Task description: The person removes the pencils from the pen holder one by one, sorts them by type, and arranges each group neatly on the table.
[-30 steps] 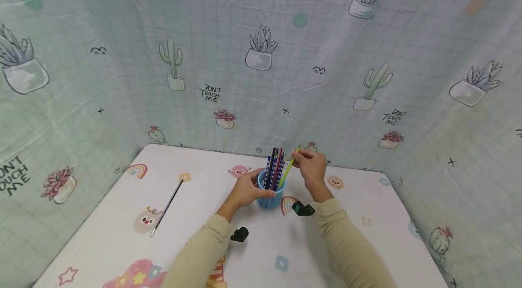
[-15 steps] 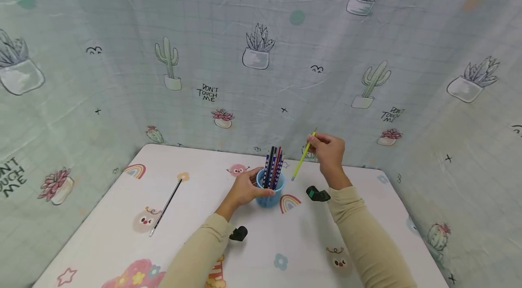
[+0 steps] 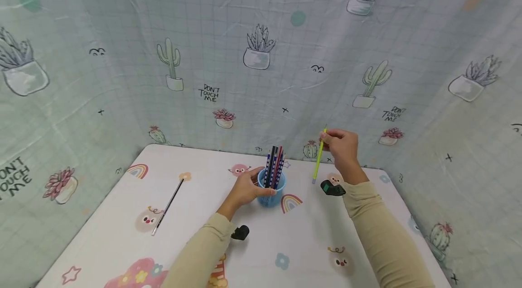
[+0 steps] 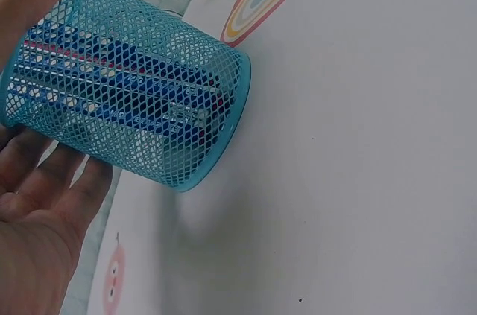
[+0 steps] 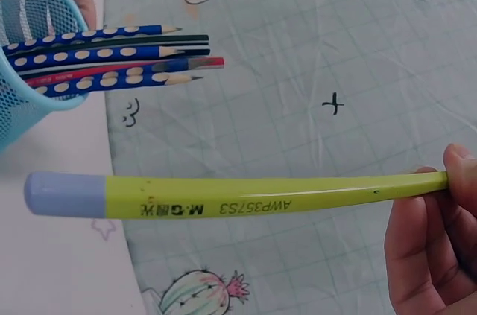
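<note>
My left hand [image 3: 243, 190] grips a light blue mesh pen holder [image 3: 268, 201], thumb at the near rim and fingers behind it. Several pencils [image 3: 274, 168] stand in the holder, mostly blue with pale dots, plus dark and red ones. Their points and ends face up. To the right of the holder, my right hand [image 3: 344, 148] pinches a yellow-green pencil [image 5: 223, 196] near its upper, pointed end. Its grey-blue butt end points down, close over the table in the head view. In the left wrist view, the pencils' lower parts show through the mesh [image 4: 186, 39].
A thin black pencil-like stick [image 3: 168, 206] with a pale end lies on the left of the white table [image 3: 253, 256]. A cactus-print curtain [image 3: 228, 52] rises behind the table and along both sides. Black wrist cameras [image 3: 332, 188] sit by each sleeve.
My right hand has drawn the yellow-green pencil out of the holder and moved it to the right, turning it nearly upright. My left hand still grips the pen holder in place.
</note>
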The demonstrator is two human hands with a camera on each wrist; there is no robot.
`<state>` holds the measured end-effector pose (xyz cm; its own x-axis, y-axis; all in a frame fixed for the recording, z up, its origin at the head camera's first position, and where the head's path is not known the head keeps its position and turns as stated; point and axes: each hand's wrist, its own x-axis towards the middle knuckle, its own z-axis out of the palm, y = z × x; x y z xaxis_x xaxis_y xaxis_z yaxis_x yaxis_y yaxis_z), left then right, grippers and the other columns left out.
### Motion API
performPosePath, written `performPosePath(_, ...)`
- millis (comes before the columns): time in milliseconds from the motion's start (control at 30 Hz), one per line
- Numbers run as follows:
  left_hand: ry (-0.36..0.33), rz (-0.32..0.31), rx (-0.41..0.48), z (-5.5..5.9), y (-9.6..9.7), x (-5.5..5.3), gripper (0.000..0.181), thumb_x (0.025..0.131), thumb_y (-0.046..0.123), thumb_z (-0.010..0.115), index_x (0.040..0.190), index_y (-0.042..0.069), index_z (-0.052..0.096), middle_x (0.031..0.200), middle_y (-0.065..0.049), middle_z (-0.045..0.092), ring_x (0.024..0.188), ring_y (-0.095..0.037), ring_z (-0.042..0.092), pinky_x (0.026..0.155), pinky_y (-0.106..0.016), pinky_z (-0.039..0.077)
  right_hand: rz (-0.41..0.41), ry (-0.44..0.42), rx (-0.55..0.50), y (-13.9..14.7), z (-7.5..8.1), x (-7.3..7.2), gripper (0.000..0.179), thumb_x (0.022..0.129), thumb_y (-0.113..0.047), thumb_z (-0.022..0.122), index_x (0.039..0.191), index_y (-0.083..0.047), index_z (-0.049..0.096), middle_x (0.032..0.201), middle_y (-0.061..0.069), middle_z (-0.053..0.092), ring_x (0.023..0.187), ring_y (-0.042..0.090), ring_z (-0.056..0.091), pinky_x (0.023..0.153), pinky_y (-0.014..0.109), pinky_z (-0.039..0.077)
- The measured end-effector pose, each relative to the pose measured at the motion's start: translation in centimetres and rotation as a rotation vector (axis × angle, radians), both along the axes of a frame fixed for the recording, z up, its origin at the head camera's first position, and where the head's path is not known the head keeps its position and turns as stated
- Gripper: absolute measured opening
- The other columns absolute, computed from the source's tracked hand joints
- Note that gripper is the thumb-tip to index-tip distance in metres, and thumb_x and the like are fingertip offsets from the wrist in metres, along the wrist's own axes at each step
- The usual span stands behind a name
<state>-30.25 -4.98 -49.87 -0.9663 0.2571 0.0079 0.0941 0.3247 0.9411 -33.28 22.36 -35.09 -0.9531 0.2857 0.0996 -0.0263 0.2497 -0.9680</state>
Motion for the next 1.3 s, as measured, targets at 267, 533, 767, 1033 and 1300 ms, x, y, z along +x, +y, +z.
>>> performPosePath(267, 0.003, 0.011, 0.002, 0.0, -0.2, 0.0, 0.093, 0.065, 0.047, 0.089, 0.145, 0.019, 0.049, 0.136, -0.002, 0.063, 0.126, -0.021, 0.06, 0.109, -0.041, 0.047, 0.026, -0.067, 0.03, 0.2, -0.6, -0.1, 0.027, 0.093, -0.016, 0.068, 0.114, 0.001, 0.069, 0.093, 0.004, 0.068, 0.079, 0.014, 0.068, 0.069, 0.023, 0.061)
performPosePath(533, -0.01, 0.012, -0.009, 0.2, 0.2, 0.4, 0.095, 0.066, 0.045, 0.09, 0.147, 0.018, 0.047, 0.138, -0.004, 0.062, 0.127, -0.022, 0.059, 0.109, -0.041, 0.047, 0.034, -0.135, 0.04, 0.4, -1.9, 0.1, 0.027, 0.094, -0.015, 0.067, 0.115, 0.001, 0.069, 0.099, 0.008, 0.067, 0.074, 0.011, 0.066, 0.069, 0.025, 0.06)
performPosePath(767, -0.012, 0.023, -0.013, -0.1, 0.4, 0.7, 0.095, 0.068, 0.045, 0.089, 0.148, 0.018, 0.046, 0.139, -0.004, 0.061, 0.128, -0.023, 0.058, 0.11, -0.043, 0.046, 0.047, -0.166, 0.039, 0.4, -3.0, 0.2, 0.028, 0.093, -0.014, 0.068, 0.115, 0.003, 0.068, 0.101, 0.01, 0.067, 0.074, 0.012, 0.065, 0.07, 0.027, 0.061)
performPosePath(1033, -0.006, 0.017, -0.03, -0.4, 0.5, 1.2, 0.095, 0.066, 0.049, 0.088, 0.147, 0.02, 0.047, 0.139, -0.003, 0.061, 0.128, -0.025, 0.058, 0.108, -0.044, 0.048, 0.042, -0.172, 0.073, 0.5, -4.9, 0.8, 0.025, 0.092, -0.013, 0.069, 0.11, 0.004, 0.07, 0.1, 0.016, 0.07, 0.071, 0.012, 0.066, 0.063, 0.023, 0.06)
performPosePath(1300, 0.003, 0.027, -0.05, 0.1, 0.5, 1.3, 0.096, 0.066, 0.051, 0.088, 0.147, 0.02, 0.047, 0.14, -0.003, 0.06, 0.13, -0.025, 0.057, 0.109, -0.043, 0.047, 0.058, -0.186, 0.082, 0.7, -6.1, 0.8, 0.023, 0.092, -0.013, 0.069, 0.107, 0.004, 0.07, 0.096, 0.015, 0.07, 0.072, 0.013, 0.066, 0.063, 0.023, 0.06)
